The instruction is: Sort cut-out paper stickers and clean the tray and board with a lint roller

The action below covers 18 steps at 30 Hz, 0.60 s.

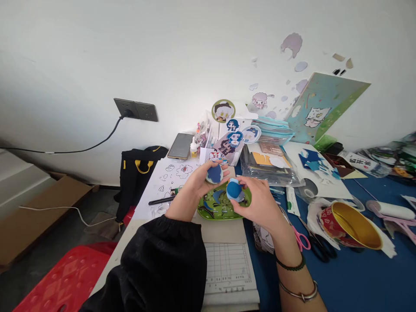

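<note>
Left hand [201, 180] pinches a dark blue disc [214, 173]; right hand [256, 201] pinches a lighter blue disc [234, 190]. Both held above green tray [211, 209] bearing blue cutouts. Gold-lined tin [349, 225] lies tipped, contents not visible.

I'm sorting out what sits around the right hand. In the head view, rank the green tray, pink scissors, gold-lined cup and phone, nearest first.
From the right hand:
1. Green tray, just under it, to its left.
2. Pink scissors, lower right.
3. Gold-lined cup, farther right.
4. Phone, far back left by the wall.
</note>
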{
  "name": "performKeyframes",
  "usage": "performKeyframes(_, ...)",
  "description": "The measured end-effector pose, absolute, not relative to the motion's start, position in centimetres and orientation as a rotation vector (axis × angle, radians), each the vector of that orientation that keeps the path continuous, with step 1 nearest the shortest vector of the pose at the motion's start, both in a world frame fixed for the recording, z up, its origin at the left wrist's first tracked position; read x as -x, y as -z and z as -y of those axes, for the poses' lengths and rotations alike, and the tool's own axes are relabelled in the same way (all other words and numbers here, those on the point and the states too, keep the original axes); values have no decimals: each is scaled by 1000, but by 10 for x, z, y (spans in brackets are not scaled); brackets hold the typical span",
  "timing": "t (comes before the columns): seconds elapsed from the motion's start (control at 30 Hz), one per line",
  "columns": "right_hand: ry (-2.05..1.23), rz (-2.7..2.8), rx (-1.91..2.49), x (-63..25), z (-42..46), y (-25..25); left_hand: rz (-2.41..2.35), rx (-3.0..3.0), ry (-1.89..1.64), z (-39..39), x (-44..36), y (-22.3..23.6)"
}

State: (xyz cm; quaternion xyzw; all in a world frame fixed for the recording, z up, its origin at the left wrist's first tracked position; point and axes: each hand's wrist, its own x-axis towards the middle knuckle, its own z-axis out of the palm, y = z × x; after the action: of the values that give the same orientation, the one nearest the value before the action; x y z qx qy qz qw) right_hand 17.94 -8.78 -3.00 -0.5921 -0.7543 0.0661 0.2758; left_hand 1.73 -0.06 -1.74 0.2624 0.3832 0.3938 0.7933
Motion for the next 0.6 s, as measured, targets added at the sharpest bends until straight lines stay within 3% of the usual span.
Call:
performKeyframes(0.4,-681,1884,1469,-189,85,30,-838,-872,-606,7,-13,15)
performKeyframes(0.6,-776,1843,1456,-189,85,29,-822,-837,-634,7,-16,15)
